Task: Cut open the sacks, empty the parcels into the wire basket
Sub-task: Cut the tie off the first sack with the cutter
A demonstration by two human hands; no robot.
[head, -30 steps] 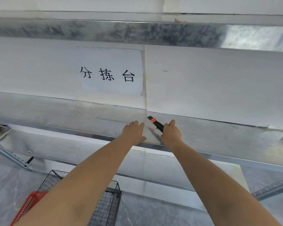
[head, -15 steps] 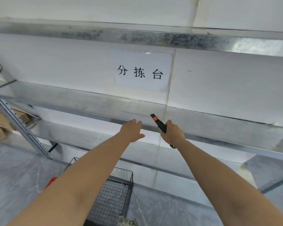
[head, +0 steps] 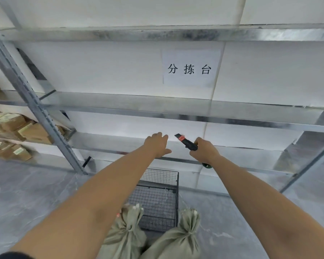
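Nearest to me, at the bottom edge, I see two tied sacks standing on the grey floor (head: pixel 26 193): the left sack (head: pixel 126 234) partly behind my left forearm, and the right sack (head: pixel 180 238) just beside it. Both are olive-green, bunched and tied at the neck, and neither shows a cut. Right behind them, touching or nearly so, sits the wire basket (head: pixel 157 200), black mesh; I can see its floor through the open top and make out no parcels inside it.

Both my arms reach forward over the sacks and the basket. My left hand (head: pixel 157 144) is flat, palm down, fingers spread a little, holding nothing. My right hand (head: pixel 204 150) is wrapped round a box cutter (head: pixel 185 141), black with a red band near its tip, which points up and to the left toward the left hand; its butt end pokes out below my wrist. The two hands are near each other but apart.

Beyond them stands a metal shelf rack (head: pixel 232 120) against a white wall, with a paper sign (head: pixel 190 68) bearing three black characters. Far left, cardboard boxes (head: pixel 17 131) are stacked on a neighbouring shelf.
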